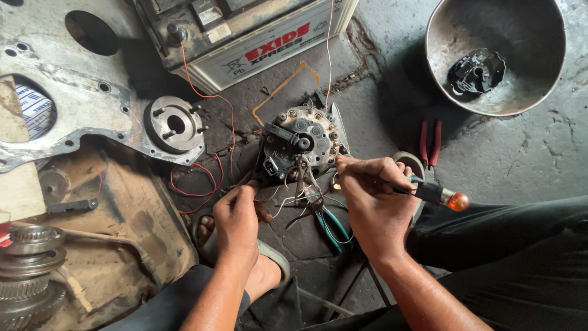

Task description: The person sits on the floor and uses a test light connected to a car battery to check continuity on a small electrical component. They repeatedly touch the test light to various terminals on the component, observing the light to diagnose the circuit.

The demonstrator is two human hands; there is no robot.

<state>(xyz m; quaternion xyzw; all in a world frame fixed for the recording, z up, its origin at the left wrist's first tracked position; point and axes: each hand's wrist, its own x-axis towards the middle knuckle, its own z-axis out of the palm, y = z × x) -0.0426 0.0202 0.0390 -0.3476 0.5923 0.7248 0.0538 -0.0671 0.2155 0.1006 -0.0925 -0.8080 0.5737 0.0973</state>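
Head view: round grey metal alternator (301, 142) lying on the concrete floor (527, 153). Your left hand (237, 216) pinches its thin wires (283, 197); your right hand (373, 196) grips an orange-capped test probe (436, 194). Red-handled pliers (429, 142) lie nearby.

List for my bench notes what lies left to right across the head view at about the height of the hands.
Gear stack → round flange → left hand → alternator → right hand holding a tester screwdriver → red-handled pliers → metal bowl, farther back.
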